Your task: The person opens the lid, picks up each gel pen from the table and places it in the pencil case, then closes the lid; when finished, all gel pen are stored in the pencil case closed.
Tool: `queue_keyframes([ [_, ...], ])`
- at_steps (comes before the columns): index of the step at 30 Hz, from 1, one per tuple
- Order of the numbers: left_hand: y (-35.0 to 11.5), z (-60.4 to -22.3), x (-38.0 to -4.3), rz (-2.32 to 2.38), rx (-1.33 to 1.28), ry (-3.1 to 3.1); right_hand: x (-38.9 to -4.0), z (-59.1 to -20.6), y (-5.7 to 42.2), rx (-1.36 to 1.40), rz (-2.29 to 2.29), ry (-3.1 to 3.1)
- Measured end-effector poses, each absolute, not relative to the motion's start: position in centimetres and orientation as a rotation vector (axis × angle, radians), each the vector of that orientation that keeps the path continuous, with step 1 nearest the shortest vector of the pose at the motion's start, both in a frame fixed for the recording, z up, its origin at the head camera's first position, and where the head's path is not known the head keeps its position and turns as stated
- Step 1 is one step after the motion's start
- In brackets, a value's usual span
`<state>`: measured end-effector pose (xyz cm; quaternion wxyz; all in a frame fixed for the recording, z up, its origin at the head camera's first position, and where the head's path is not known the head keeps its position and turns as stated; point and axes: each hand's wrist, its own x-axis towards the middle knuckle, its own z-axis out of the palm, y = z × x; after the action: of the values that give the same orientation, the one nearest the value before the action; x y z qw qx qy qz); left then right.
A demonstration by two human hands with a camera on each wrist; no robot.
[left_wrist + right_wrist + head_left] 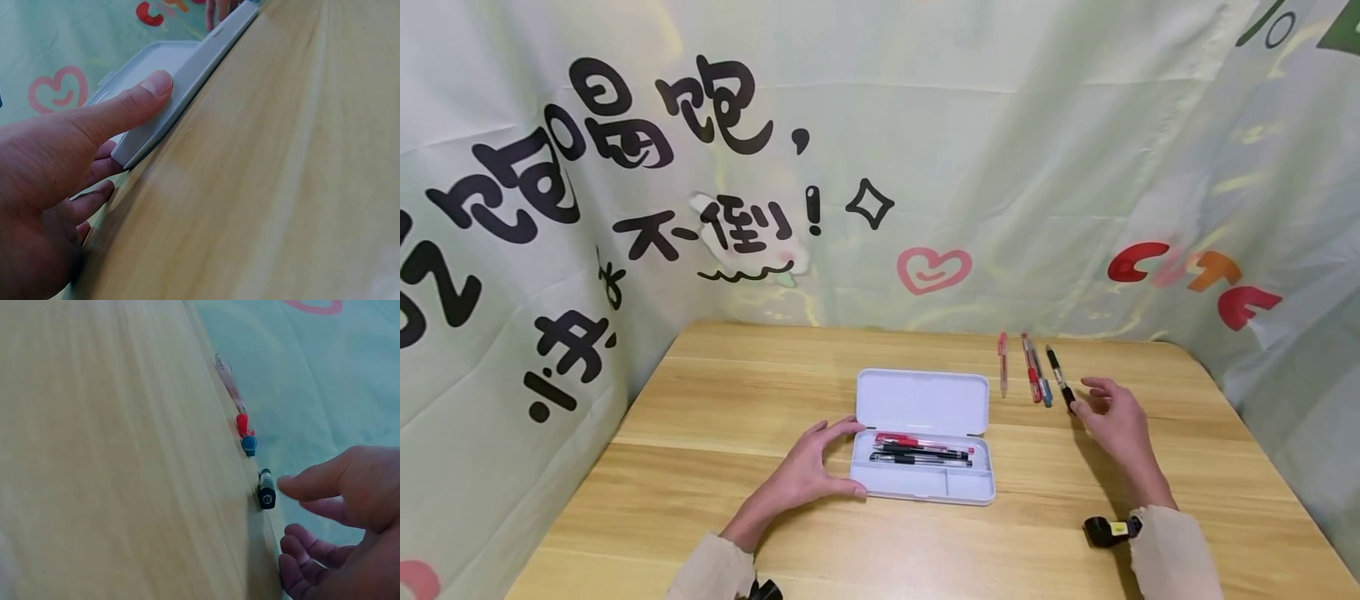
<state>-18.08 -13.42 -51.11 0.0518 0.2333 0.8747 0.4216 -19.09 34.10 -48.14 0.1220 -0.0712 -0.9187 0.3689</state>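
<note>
A white pencil case lies on the table with its lid raised toward the back. Several red and black pens rest in its long compartment. My left hand holds the case's left end, the thumb along the front corner and the forefinger at the hinge side; in the left wrist view the thumb lies over the case wall. At the right, my right hand is beside a black pen, thumb near its close end and fingers loosely bent. The right wrist view shows that thumb just apart from the black pen.
Left of the black pen lie a pink pen, a red pen and a blue-tipped pen, the latter two close together. A printed curtain hangs along the back and sides of the wooden table.
</note>
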Motion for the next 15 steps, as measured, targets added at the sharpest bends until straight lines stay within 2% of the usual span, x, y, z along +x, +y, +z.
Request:
queue_keyframes([
  [15,-13.36,-51.05,-18.15,1.292,0.752,2.659,-19.10,-48.62,33.66,-0.255,0.959,-2.684],
])
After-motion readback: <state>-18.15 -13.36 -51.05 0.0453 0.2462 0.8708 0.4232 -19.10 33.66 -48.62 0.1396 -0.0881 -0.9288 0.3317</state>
